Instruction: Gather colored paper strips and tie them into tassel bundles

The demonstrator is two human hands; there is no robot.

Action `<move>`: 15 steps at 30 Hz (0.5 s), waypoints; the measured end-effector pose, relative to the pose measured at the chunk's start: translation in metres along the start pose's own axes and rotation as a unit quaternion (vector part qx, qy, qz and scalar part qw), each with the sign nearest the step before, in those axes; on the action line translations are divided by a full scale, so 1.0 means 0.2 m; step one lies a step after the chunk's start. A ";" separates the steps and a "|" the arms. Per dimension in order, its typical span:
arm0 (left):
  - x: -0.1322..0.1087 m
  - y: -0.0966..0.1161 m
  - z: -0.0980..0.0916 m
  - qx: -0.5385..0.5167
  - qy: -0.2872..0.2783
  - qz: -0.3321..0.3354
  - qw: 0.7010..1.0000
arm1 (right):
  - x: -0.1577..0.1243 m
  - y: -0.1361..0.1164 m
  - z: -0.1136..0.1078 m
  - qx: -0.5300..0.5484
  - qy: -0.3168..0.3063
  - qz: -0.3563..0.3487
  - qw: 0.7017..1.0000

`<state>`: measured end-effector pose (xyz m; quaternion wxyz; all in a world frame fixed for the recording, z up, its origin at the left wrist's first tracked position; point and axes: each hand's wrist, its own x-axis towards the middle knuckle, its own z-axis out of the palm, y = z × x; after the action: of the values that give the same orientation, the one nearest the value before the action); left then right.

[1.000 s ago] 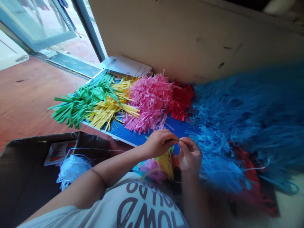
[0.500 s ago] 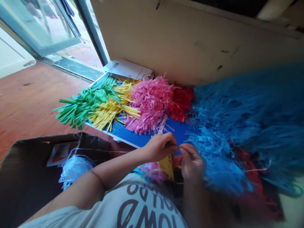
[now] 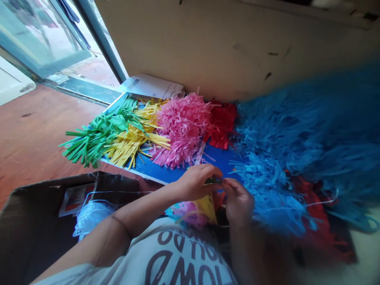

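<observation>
My left hand (image 3: 199, 181) is closed in a pinch around a narrow dark green strip (image 3: 212, 181), most of it hidden by the fingers. Close beside it, my right hand (image 3: 239, 200) pinches the strip's other end, so the fingertips of both hands nearly meet. Below them, at my lap, hang yellow fringed paper (image 3: 208, 208) and pink-purple fringed paper (image 3: 190, 211), partly covered by my left forearm. A thin white string (image 3: 127, 192) runs from a ball of string (image 3: 94, 217) toward my hands. Its far end cannot be made out.
On a blue board (image 3: 151, 169) lie green fringes (image 3: 97, 136), yellow fringes (image 3: 130, 144), a pink pile (image 3: 185, 126) and red paper (image 3: 222, 122). A big heap of blue fringes (image 3: 297, 130) fills the right side. The cardboard box (image 3: 26, 213) stands at the left.
The view has shifted slightly, moving the board and piles a little left. My hands stay together on the green strip, which shows a bit more between the fingers.
</observation>
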<state>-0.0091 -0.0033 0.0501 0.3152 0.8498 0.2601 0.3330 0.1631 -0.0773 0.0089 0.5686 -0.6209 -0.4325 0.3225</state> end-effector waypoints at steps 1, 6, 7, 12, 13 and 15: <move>0.01 0.00 0.01 0.000 0.006 0.008 1.000 | -0.01 0.00 -0.01 -0.009 0.011 -0.001 1.000; 0.06 -0.01 0.06 -0.017 0.067 0.087 0.994 | -0.03 0.00 -0.04 -0.023 0.070 -0.016 0.997; 0.07 -0.01 0.08 -0.014 0.087 0.104 0.991 | -0.04 0.00 -0.06 -0.024 0.077 -0.014 0.997; 0.13 -0.01 0.14 0.022 0.103 0.141 0.984 | -0.04 0.01 -0.11 -0.036 0.085 -0.005 0.996; 0.14 -0.01 0.16 0.023 0.092 0.134 0.986 | -0.05 0.00 -0.11 -0.045 0.087 -0.009 0.995; 0.15 -0.01 0.18 0.023 0.056 0.114 0.992 | -0.06 -0.01 -0.11 -0.058 0.088 -0.035 0.994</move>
<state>0.0363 0.0048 0.0393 0.2406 0.8609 0.1861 0.4079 0.1772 -0.0985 0.0123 0.5784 -0.6635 -0.4203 0.2203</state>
